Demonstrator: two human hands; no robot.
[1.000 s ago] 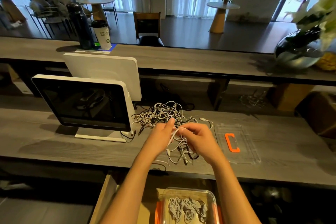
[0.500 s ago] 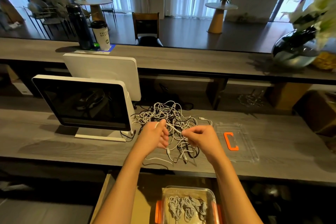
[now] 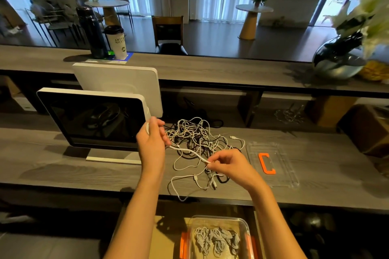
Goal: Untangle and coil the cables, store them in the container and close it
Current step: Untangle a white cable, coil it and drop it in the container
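The tangle of cables [image 3: 197, 143], white and black strands mixed, lies on the grey wooden counter [image 3: 52, 166] and serves as the reference point for all positions below. The left hand [image 3: 152, 143] is raised at the tangle's left edge, fingers curled around a white cable [image 3: 189, 151] that it grips near one end. The right hand [image 3: 229, 164] sits at the tangle's near-right edge and pinches the same white cable between thumb and fingertips. The length of cable between the two hands runs slightly slack, sloping down from the left hand to the right hand, above the near part of the tangle. Loose white loops trail from the tangle toward the counter's front edge, with one loop just overhanging it. The clear container lid [image 3: 273, 164] with an orange latch lies flat on the counter just right of the tangle, apart from it. The clear container [image 3: 219, 237] with orange side clips sits below and nearer than the tangle, under the counter's front edge, between the two forearms; it is uncovered and holds several coiled white cables [image 3: 216, 242]. A monitor [image 3: 92, 118] with a dark screen stands left of the tangle, behind the left hand. A paper cup [image 3: 116, 41] and a dark bottle [image 3: 91, 31] stand on the raised shelf far behind and left of the tangle.
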